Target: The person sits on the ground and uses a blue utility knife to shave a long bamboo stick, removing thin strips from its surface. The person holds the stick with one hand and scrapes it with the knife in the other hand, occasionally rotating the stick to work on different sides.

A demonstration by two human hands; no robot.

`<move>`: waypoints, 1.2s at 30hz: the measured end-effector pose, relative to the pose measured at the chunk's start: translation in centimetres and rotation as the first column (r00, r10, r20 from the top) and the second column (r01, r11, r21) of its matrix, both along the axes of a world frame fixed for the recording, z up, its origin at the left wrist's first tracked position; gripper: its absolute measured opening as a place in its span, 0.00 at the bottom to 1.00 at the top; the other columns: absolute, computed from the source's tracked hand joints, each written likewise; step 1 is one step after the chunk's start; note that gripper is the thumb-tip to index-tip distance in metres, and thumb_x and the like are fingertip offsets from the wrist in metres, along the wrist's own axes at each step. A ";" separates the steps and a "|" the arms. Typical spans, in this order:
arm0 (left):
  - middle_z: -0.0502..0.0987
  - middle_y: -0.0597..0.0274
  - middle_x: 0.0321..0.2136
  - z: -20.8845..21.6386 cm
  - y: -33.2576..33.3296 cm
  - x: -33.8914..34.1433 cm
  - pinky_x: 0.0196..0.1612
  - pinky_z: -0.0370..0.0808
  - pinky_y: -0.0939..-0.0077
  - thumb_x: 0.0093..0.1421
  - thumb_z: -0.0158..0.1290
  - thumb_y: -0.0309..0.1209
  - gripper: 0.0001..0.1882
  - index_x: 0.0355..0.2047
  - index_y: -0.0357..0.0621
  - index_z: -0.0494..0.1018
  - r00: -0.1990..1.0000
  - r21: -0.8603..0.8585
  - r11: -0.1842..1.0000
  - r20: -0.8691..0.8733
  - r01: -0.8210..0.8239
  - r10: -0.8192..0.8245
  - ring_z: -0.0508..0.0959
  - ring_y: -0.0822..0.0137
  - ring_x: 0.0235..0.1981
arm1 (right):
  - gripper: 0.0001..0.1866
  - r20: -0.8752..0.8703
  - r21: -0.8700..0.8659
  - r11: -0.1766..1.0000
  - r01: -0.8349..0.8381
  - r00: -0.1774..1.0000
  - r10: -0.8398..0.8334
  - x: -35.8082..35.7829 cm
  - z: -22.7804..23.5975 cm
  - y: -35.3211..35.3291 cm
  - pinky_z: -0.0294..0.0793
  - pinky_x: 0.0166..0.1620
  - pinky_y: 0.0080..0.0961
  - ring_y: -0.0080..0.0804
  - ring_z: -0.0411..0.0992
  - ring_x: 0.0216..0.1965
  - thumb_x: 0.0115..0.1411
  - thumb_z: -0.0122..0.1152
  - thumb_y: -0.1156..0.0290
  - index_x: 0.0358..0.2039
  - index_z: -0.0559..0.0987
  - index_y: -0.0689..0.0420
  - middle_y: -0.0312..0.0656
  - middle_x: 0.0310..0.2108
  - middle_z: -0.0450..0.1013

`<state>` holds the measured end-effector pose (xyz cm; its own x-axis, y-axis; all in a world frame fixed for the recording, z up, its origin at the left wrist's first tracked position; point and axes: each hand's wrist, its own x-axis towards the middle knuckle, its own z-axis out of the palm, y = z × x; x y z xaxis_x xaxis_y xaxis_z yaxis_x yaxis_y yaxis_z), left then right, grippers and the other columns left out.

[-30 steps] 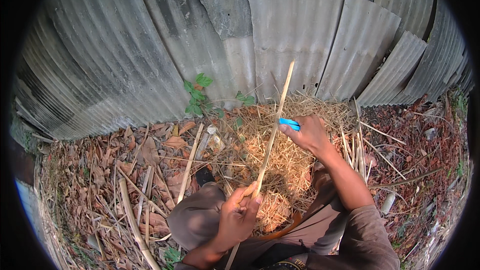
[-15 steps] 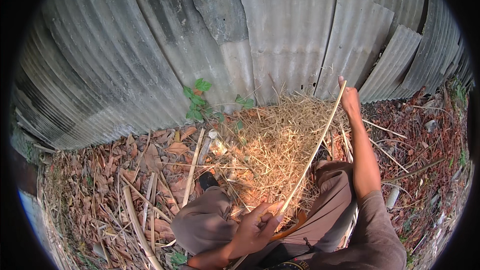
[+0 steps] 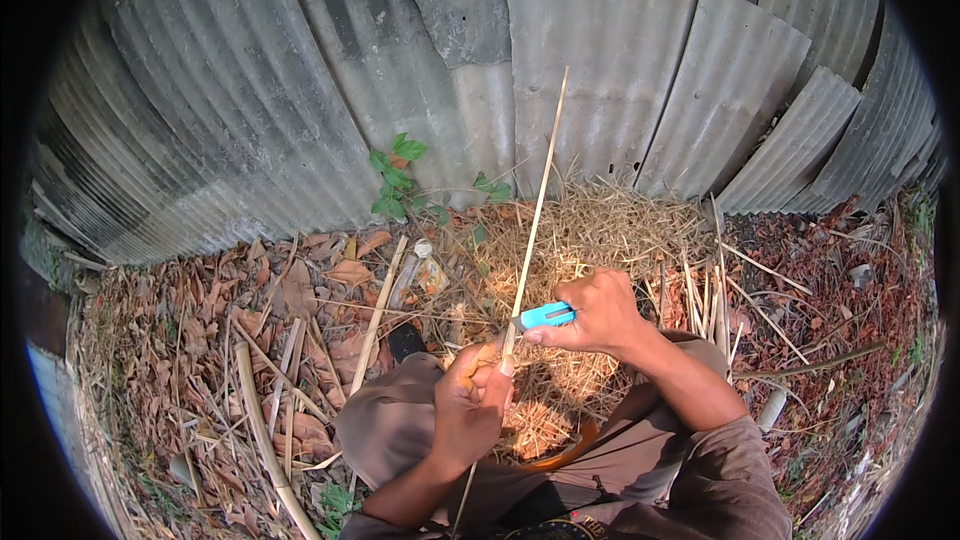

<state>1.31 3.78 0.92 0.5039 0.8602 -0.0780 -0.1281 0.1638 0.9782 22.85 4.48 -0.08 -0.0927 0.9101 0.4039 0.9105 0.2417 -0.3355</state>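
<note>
The left hand (image 3: pixel 470 405) is curled snugly round the lower part of a long, pale bamboo strip (image 3: pixel 541 202), its thumb lying along it, while the right hand (image 3: pixel 600 312) is wrapped round a blue utility knife (image 3: pixel 547 315), whose blade meets the strip just above the left thumb. The strip slants up and away between the legs, its thin tail showing below the left hand. It looks light and springy, probably stiff along its length but whippy toward the narrow tip, perhaps smooth and sharp-edged; the sturdiest hold would be low down, clear of the blade. The trousered left knee (image 3: pixel 385 425) crowds the left forearm. Beneath and beyond lies a heap of straw-coloured shavings (image 3: pixel 610 230), with dry leaves (image 3: pixel 300 290) and a bamboo pole (image 3: pixel 262 430) to the left. Ahead, a corrugated metal fence (image 3: pixel 600 50) backs the far tip; whether they touch cannot be told. A green-leaved plant (image 3: pixel 397 180) grows at its foot.
</note>
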 end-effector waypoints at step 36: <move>0.64 0.74 0.17 0.4 -3.1 -1.9 0.23 0.58 0.89 0.65 0.46 0.24 0.14 0.51 0.36 0.64 0.871 0.017 0.896 -0.243 0.445 -0.428 0.61 0.87 0.19 | 0.46 -0.306 -0.153 0.498 0.854 0.438 -0.845 20.5 -1.8 4.7 0.67 0.27 0.42 0.50 0.72 0.21 0.51 0.41 0.25 0.14 0.75 0.63 0.52 0.13 0.70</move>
<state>-0.59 0.66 1.30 0.8049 0.5644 -0.1834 0.1667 0.0816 0.9826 43.38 9.22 -1.89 0.8499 0.4531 0.2691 0.5110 -0.5838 -0.6309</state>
